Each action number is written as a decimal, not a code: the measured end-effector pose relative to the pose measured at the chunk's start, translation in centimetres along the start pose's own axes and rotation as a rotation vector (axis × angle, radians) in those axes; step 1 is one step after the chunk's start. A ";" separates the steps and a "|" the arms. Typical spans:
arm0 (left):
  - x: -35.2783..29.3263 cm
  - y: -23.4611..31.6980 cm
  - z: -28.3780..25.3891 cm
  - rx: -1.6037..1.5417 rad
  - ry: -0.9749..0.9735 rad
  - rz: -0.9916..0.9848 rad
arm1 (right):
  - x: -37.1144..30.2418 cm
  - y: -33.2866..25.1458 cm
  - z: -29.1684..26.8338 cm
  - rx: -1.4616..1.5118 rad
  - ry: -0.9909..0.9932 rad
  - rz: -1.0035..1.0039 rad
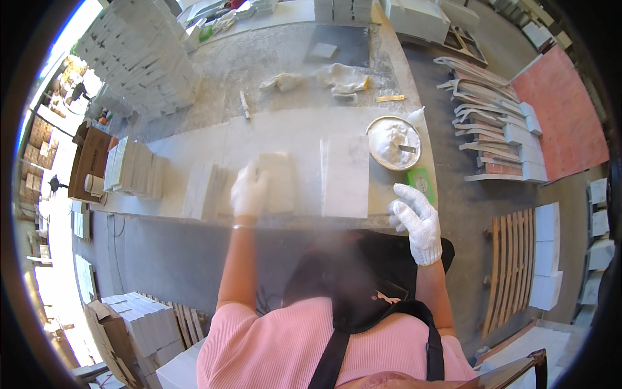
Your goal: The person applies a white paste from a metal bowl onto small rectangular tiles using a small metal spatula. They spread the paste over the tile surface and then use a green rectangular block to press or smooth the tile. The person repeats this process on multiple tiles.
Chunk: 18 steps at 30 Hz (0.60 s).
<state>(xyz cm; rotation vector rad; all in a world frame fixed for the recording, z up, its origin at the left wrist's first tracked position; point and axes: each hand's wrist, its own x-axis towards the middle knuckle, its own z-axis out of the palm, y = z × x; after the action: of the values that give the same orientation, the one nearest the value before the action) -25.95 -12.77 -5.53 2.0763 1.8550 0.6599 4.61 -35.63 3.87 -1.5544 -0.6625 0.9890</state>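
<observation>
The left hand (249, 192), in a white knit glove, lies at the left side of a flat, pale rectangular stone slab (280, 185) near the table's front edge; its fingers are blurred, so whether they grip cannot be told. The right hand (418, 227), likewise gloved, has its fingers half bent and parted from the thumb, with nothing visible between them, near a green rectangular box (423, 187). A strip of whitish tabletop (307, 172) separates the slab from overlapping white rectangular slabs (345, 178) to its right. Leaning pale slabs (201, 191) stand close on the left hand's outer side.
</observation>
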 end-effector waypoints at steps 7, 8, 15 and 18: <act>-2.7 6.5 -6.8 -0.795 -0.455 -0.150 | 1.5 0.5 1.0 -0.171 -0.065 -0.118; -3.8 7.7 -7.3 -0.830 -0.519 -0.119 | 1.7 0.5 1.1 -0.199 -0.076 -0.098; -6.1 10.9 -6.9 -0.723 -0.641 -0.075 | 2.7 0.7 2.6 -0.179 -0.146 -0.126; -6.4 10.5 -6.7 -0.793 -0.665 -0.068 | 2.8 0.7 2.9 -0.167 -0.158 -0.108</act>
<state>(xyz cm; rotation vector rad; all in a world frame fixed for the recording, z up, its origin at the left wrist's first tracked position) -20.82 -21.17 4.44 1.4402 1.0407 0.4826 3.41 -31.99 2.50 -1.5772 -0.9508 1.0026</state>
